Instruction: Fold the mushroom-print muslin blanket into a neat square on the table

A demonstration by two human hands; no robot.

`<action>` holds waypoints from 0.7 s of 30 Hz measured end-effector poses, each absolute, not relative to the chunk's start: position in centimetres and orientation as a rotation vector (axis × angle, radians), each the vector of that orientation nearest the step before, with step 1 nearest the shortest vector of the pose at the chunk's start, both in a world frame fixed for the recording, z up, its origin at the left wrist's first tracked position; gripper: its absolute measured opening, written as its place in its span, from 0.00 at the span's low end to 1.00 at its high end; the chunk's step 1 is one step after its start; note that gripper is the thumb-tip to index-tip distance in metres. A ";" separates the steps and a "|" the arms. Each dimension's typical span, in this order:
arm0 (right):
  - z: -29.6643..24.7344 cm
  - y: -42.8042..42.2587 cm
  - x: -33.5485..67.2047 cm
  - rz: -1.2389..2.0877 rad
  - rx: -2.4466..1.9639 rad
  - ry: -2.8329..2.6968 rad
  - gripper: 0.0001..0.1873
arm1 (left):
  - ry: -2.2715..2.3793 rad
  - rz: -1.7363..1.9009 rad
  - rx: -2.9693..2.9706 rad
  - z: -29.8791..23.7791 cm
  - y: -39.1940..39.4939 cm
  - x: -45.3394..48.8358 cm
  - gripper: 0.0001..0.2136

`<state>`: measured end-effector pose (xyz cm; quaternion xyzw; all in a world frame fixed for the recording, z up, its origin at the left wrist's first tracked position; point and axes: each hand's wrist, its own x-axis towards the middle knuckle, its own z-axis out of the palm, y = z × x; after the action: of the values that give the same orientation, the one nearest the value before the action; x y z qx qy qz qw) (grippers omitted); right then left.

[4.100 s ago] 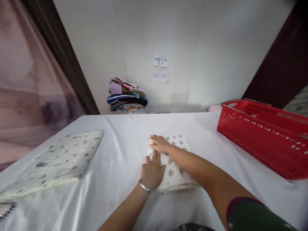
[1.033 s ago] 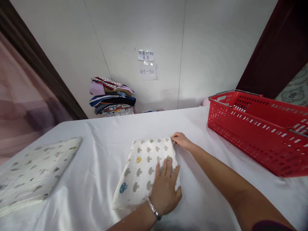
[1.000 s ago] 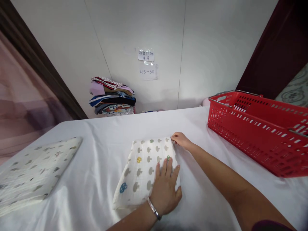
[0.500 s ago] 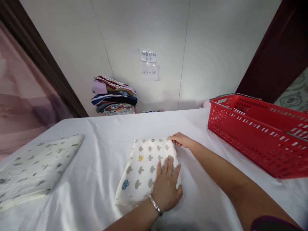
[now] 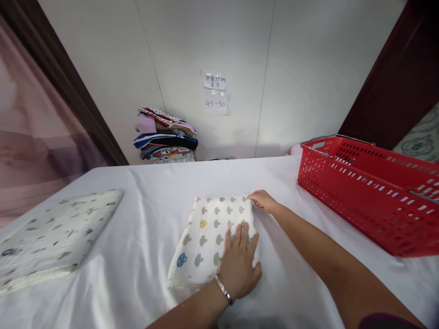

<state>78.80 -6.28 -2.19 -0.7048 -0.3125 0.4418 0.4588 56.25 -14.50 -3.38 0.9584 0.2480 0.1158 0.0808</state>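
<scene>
While the left hand [image 5: 238,268] lies palm down with fingers spread over the near right part of the mushroom-print cloth [image 5: 207,240], the right hand [image 5: 261,201] pinches that cloth's far right corner with its fingertips. The mushroom-print cloth, apparently folded in layers, lies on the white-covered bench [image 5: 144,237] in front of the person. The broad palm probably acts as a weight so the soft layers cannot slide, and the small grip at the corner likely governs the edge without rumpling the rest. Well to the left of the mushroom-print cloth lies a second printed cloth [image 5: 56,235], set apart perhaps so the two do not tangle. Right of the mushroom-print cloth, past the right hand, stands a red basket [image 5: 356,196], seemingly placed within reach but outside the arms' way. Beyond it, past the bench's far edge, is a stack of fabrics [image 5: 166,139].
</scene>
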 end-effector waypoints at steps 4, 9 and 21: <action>-2.4 -6.7 78.7 1.037 -1.751 -0.796 0.12 | 0.748 0.337 2.880 -3.5 -14.5 56.3 0.31; -2.5 -6.8 78.4 0.944 -1.786 -0.858 0.12 | 0.752 0.329 2.883 -3.4 -14.6 56.3 0.31; -1.7 -8.0 72.8 0.283 -1.849 -1.794 0.29 | 0.731 0.322 2.856 -3.5 -14.3 56.4 0.31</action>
<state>72.81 -7.98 -1.73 -0.6865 -0.6663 0.1051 0.2715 56.36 -14.35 -3.46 0.9593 0.2457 0.1081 0.0880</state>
